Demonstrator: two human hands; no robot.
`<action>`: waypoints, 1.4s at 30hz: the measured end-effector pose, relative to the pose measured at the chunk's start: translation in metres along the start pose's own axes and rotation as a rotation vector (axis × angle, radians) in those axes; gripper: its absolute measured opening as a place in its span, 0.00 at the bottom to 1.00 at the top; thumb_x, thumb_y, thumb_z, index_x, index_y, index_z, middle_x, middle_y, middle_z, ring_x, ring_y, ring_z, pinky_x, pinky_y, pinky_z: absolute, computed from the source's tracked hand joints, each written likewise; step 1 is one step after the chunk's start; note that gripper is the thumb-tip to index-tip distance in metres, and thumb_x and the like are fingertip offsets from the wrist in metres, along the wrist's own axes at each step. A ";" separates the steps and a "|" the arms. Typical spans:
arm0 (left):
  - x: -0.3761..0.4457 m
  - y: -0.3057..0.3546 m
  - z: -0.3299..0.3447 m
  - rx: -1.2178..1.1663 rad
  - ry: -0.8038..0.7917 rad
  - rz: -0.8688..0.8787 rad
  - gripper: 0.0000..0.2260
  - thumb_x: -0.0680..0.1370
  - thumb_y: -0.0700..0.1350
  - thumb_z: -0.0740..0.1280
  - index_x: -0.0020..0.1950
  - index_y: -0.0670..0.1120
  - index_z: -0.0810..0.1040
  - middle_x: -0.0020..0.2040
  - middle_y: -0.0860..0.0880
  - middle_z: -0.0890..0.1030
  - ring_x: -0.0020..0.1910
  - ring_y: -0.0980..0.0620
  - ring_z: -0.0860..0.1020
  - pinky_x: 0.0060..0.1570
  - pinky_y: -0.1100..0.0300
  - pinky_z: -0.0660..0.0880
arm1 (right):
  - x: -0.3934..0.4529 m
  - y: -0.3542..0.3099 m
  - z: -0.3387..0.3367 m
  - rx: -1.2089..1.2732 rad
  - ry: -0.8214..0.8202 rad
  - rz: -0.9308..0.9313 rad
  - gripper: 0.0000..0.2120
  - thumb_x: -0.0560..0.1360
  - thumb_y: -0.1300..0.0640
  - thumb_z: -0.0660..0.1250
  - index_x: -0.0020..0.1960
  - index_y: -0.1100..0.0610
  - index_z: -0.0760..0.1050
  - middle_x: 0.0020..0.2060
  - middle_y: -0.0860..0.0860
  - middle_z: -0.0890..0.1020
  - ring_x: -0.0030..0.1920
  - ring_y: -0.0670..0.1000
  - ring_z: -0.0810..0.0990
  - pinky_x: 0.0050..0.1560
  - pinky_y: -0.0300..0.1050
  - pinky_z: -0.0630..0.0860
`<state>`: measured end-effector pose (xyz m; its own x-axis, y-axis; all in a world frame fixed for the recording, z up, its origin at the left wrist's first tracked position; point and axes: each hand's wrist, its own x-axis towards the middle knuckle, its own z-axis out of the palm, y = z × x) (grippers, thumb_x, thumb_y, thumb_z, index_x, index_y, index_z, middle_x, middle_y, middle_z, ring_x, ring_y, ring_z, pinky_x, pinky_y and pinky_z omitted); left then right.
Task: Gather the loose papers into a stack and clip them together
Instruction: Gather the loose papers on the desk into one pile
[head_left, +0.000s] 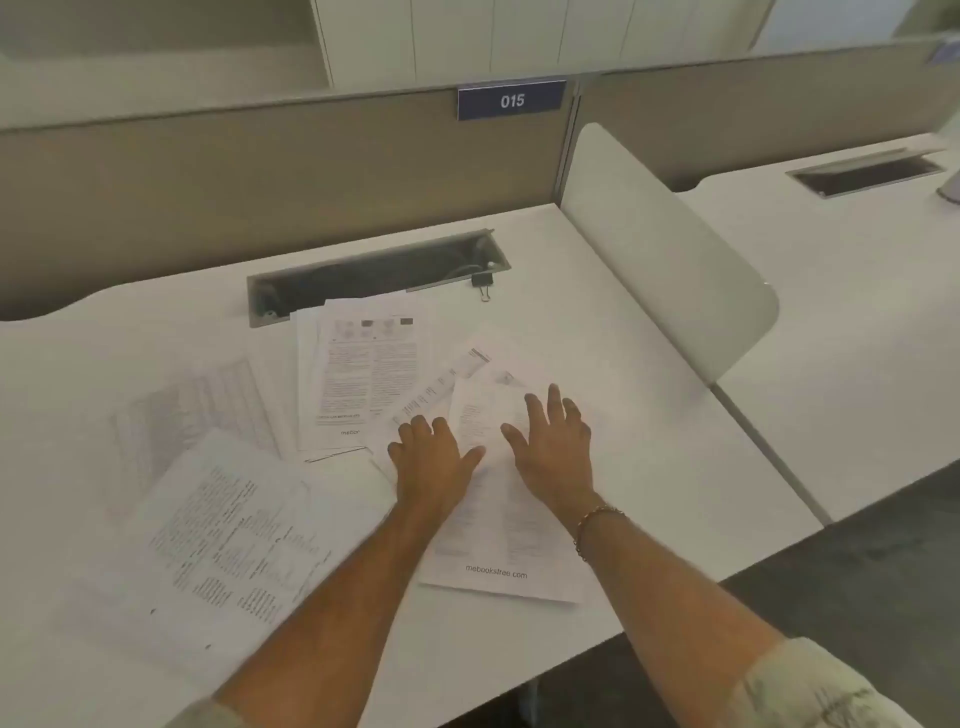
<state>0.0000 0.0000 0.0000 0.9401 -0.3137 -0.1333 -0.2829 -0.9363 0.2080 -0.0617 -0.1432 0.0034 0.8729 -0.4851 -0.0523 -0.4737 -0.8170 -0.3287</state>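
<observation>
Several printed papers lie scattered over the white desk (649, 493). One sheet (498, 551) lies under both my hands, overlapping another tilted sheet (462, 374) behind it. A small pile of pages (358, 379) sits at the middle, a faint table sheet (192, 410) at the left, and a large text sheet (228, 540) at the near left. My left hand (434, 462) rests flat on the paper with its fingers curled. My right hand (553, 441) is spread flat on the same sheet. A black binder clip (483, 286) lies apart, behind the papers.
An open cable tray (374, 275) is recessed in the desk behind the papers. A white divider panel (670, 260) stands at the right, with a second desk (857, 312) beyond it. A brown partition (260, 171) with a "015" label (511, 100) closes the back.
</observation>
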 end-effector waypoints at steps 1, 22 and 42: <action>0.001 0.002 0.001 -0.003 -0.023 -0.023 0.31 0.78 0.66 0.62 0.67 0.42 0.72 0.65 0.42 0.73 0.65 0.42 0.70 0.63 0.48 0.68 | -0.002 0.002 0.000 -0.010 -0.017 -0.001 0.27 0.81 0.40 0.55 0.75 0.53 0.62 0.80 0.58 0.56 0.77 0.62 0.57 0.74 0.61 0.60; 0.028 0.019 0.004 -0.538 -0.239 -0.245 0.19 0.76 0.37 0.63 0.67 0.41 0.72 0.61 0.41 0.80 0.56 0.40 0.80 0.54 0.47 0.82 | -0.027 0.007 0.011 0.333 0.051 0.455 0.37 0.70 0.54 0.73 0.75 0.53 0.59 0.64 0.59 0.68 0.61 0.60 0.68 0.56 0.49 0.70; 0.114 0.026 -0.014 -0.073 -0.198 -0.093 0.27 0.77 0.54 0.69 0.71 0.43 0.68 0.70 0.41 0.69 0.70 0.40 0.66 0.67 0.42 0.66 | -0.035 -0.013 0.002 0.788 0.140 0.751 0.30 0.74 0.62 0.67 0.72 0.53 0.59 0.66 0.59 0.69 0.64 0.58 0.66 0.56 0.51 0.72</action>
<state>0.1024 -0.0584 0.0037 0.9040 -0.2582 -0.3408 -0.1755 -0.9509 0.2550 -0.0854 -0.1150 0.0073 0.3482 -0.8478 -0.4001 -0.6278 0.1061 -0.7711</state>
